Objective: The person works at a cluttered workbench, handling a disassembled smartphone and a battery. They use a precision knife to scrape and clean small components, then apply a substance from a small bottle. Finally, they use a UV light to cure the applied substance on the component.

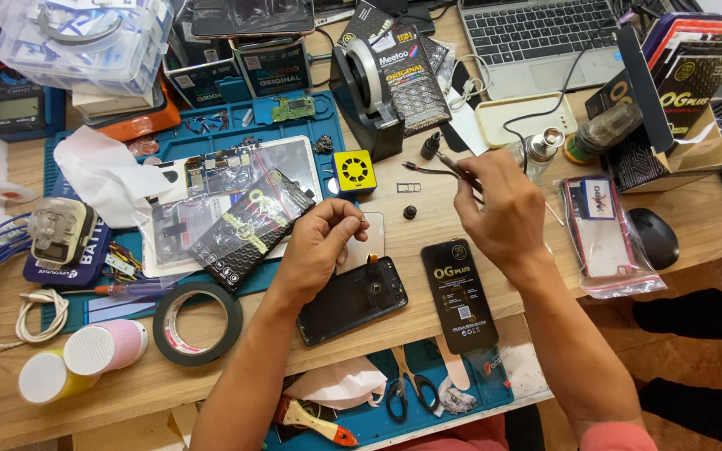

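Note:
My left hand [317,244] rests on the wooden bench with thumb and forefinger pinched together over a black phone body [353,299] lying face down; whether it holds a small part I cannot tell. Raised above the bench, my right hand [495,209] grips thin metal tweezers [443,164] that point up and left. A small metal SIM tray [409,187] and a tiny black round piece [409,212] lie between the hands. A flat black packet [460,294] lies just right of the phone.
A blue work mat [294,125] holds a phone frame, circuit boards and a black packet. A tape dispenser [369,92], yellow fan block [354,171], laptop [536,38], roll of black tape [197,322], scissors [407,388], mouse [653,235] and boxes crowd the bench.

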